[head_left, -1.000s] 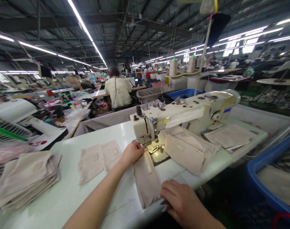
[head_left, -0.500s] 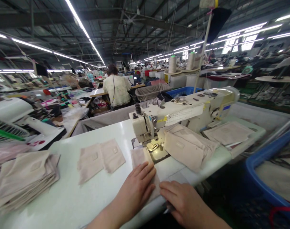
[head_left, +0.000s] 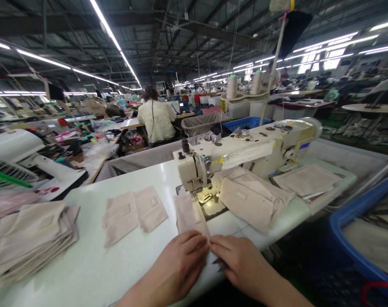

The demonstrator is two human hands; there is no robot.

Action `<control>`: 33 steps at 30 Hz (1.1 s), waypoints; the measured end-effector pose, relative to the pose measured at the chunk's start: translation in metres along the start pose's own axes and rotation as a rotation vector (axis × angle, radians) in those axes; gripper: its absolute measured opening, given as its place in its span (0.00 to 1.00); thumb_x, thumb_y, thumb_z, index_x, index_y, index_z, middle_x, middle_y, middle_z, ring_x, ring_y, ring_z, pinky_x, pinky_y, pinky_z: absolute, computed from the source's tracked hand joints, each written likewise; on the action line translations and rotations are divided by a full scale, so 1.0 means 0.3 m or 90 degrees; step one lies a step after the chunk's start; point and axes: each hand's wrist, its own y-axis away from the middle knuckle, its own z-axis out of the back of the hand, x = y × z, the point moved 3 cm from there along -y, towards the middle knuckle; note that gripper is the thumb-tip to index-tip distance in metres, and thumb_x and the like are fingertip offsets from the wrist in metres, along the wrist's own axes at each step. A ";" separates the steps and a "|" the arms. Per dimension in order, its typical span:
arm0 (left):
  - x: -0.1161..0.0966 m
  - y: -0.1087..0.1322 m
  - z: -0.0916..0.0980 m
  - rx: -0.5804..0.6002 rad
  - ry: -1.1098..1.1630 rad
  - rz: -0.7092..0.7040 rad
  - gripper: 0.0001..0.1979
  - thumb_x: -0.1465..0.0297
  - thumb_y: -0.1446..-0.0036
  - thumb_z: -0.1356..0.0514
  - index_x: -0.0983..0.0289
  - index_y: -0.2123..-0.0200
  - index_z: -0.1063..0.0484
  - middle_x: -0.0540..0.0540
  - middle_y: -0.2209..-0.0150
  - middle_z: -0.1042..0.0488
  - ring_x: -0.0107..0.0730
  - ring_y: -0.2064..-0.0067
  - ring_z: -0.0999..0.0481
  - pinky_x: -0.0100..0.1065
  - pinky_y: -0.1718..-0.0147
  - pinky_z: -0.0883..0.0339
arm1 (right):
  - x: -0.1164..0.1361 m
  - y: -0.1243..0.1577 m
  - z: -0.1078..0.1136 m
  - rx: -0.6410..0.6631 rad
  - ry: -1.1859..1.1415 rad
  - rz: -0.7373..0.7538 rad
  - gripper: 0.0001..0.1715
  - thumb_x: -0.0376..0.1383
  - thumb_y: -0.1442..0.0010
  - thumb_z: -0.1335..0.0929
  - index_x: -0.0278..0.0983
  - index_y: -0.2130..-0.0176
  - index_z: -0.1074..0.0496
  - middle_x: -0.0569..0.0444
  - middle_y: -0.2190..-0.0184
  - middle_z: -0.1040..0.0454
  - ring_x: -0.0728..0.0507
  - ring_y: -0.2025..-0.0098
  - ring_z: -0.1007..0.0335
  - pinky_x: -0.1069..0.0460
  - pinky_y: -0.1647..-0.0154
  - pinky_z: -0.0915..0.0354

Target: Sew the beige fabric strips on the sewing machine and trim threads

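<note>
A beige fabric piece (head_left: 188, 215) lies at the front of the sewing machine (head_left: 194, 170), its far end beside the needle area. My left hand (head_left: 182, 262) is closed on the near edge of this piece, fingers bent and pressed together. My right hand (head_left: 241, 258) almost meets it, fingertips pinched at the same edge. Dark pointed blades, apparently thread snips (head_left: 219, 263), stick out from under the right hand's fingers; their handles are hidden in the palm.
Two beige pieces (head_left: 134, 215) lie left of the machine, with a tall fabric stack (head_left: 34, 238) farther left. More beige fabric (head_left: 251, 196) is bunched under the machine arm. A blue basket (head_left: 337, 232) stands at the right, a white fan (head_left: 18, 149) at the left.
My left hand has slid back toward me along the fabric piece, uncovering more of it, and its fingers have bent. My right hand has shifted slightly up and left to meet it.
</note>
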 end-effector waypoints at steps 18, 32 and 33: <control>0.138 -0.036 0.009 0.019 -0.035 0.020 0.16 0.75 0.35 0.47 0.63 0.46 0.29 0.61 0.49 0.26 0.42 0.45 0.29 0.45 0.45 0.30 | -0.031 -0.135 0.044 -0.029 0.025 -0.015 0.18 0.25 0.42 0.36 0.37 0.54 0.27 0.52 0.51 0.24 0.42 0.53 0.26 0.51 0.55 0.33; 0.234 -0.076 0.041 -0.013 -0.030 0.030 0.17 0.75 0.35 0.50 0.62 0.47 0.27 0.61 0.50 0.25 0.41 0.46 0.27 0.44 0.47 0.29 | -0.141 -0.041 0.201 -0.285 0.150 -0.196 0.21 0.24 0.43 0.37 0.36 0.51 0.28 0.48 0.45 0.27 0.40 0.54 0.24 0.48 0.60 0.27; 0.241 -0.079 0.043 -0.012 -0.032 0.034 0.17 0.75 0.35 0.50 0.62 0.48 0.27 0.61 0.50 0.25 0.40 0.46 0.27 0.43 0.46 0.29 | -0.148 -0.032 0.211 -0.299 0.167 -0.211 0.20 0.25 0.42 0.36 0.36 0.51 0.28 0.48 0.44 0.27 0.40 0.54 0.24 0.48 0.61 0.27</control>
